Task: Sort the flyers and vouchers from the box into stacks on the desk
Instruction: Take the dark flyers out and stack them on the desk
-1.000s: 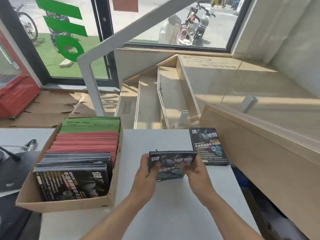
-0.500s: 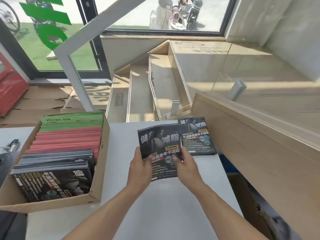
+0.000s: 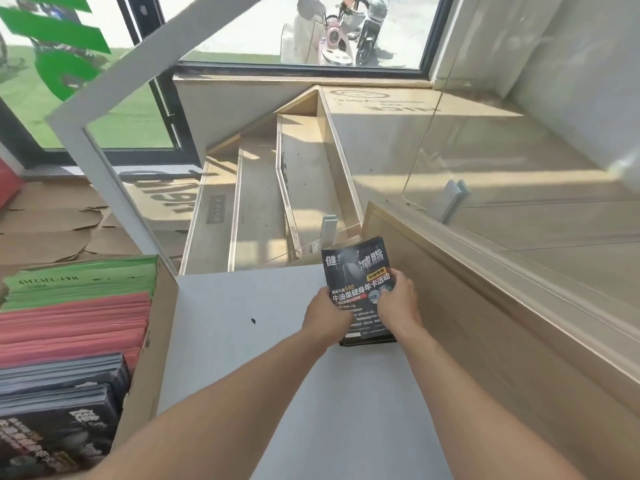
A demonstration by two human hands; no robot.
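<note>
While both hands (image 3: 363,310) grip black flyers (image 3: 356,271), grey desk (image 3: 225,320) meets wooden counter (image 3: 485,306).

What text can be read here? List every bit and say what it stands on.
"健 減脂": black flyer, top line, middle hidden by glare.
"588": flyer, small line above the headline.
"牛油果健身年卡活动": flyer, white headline.
Yellow tag and fine print on the flyer: too small to read.
Green sheets in the box: a heading, blurred.
Dark flyers in the box: blurred.
Floor lettering: unreadable.

Glossy paper flyers (image 3: 358,271); matt grey desk (image 3: 242,341); cardboard box (image 3: 152,358) (rough edges).
</note>
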